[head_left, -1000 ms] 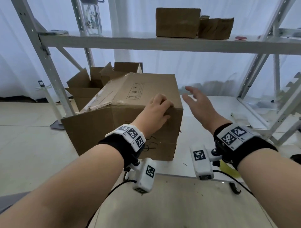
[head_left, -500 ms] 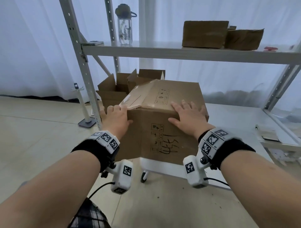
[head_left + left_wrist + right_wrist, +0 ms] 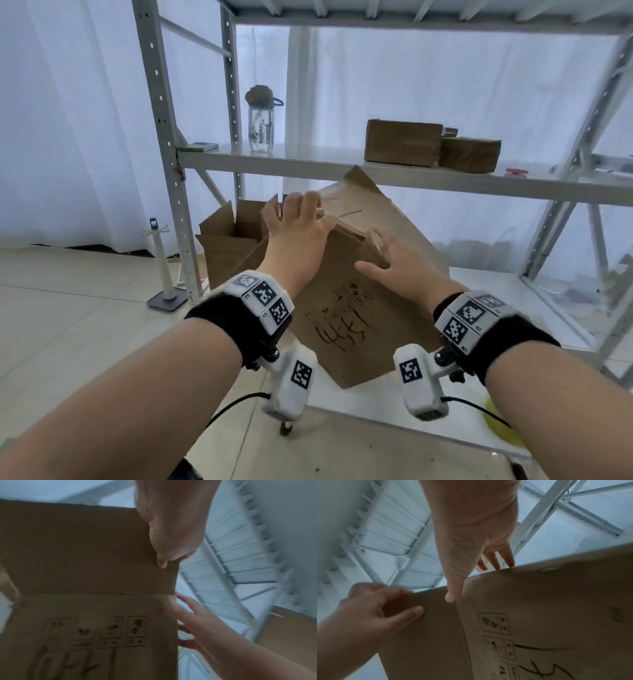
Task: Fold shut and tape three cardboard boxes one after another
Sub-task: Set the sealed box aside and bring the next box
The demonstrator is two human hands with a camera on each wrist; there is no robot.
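Here, a tilted box (image 3: 346, 291) on the low white shelf (image 3: 496, 294) of a metal rack (image 3: 161, 113), one corner down, one flap corner poking up in front of the middle shelf (image 3: 308, 168). Gripped at its upper left edge by the left hand (image 3: 298, 229), fingers over the top, thumb on the near face, as seen from the right wrist. Held on the right by the right hand (image 3: 394, 270), thumb flat on the printed face and fingers hooked over the far edge, so both hands closed on the cardboard. Black scrawl and small printed symbols on the near face. Just behind to the left, an open box (image 3: 229, 236), flaps splayed, partly hidden by the left hand. Directly above, blocking any straight lift, the middle shelf with 2 closed boxes (image 3: 404, 142) side by side, a bottle (image 3: 261, 123) and a small red thing (image 3: 517, 172). Left of the rack, a white stand (image 3: 164, 270) on the tiled floor (image 3: 68, 325). Behind everything, white curtains (image 3: 68, 120). At lower right, something yellow (image 3: 503, 428) on the shelf edge, too hidden to tell.
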